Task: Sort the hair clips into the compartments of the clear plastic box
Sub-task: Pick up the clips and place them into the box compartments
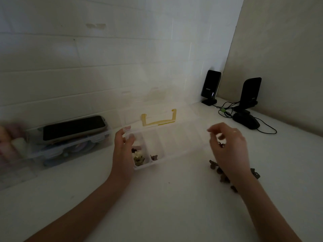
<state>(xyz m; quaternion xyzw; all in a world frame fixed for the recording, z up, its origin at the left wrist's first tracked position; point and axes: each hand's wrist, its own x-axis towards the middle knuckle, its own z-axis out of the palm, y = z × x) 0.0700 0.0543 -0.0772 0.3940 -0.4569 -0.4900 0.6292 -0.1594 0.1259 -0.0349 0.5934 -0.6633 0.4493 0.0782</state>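
Loose hair clips (pixel 220 173) waited on the table (pixel 166 206) under my right hand (pixel 227 145), which pinched one. My left hand (pixel 123 151) gripped the clear plastic box (pixel 174 145); two leftmost compartments held clips, the rest looked unfilled.

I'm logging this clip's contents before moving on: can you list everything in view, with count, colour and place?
clear plastic box: one, see-through with a yellow handle, lid up, mid-table
hair clips in the box: a few, cream and dark, two leftmost compartments
loose hair clips: several, dark brownish, on the table right of the box, partly behind the right arm
phone: one, black, lying on a lidded container at left
lidded container: one, clear, blurred contents, against the wall
speakers: two, black, back right corner
mouse: one, black, corded, beside the speakers
table: one, white
left hand: holds the box's left end
right hand: fingers curled over a small dark clip, too blurred to confirm
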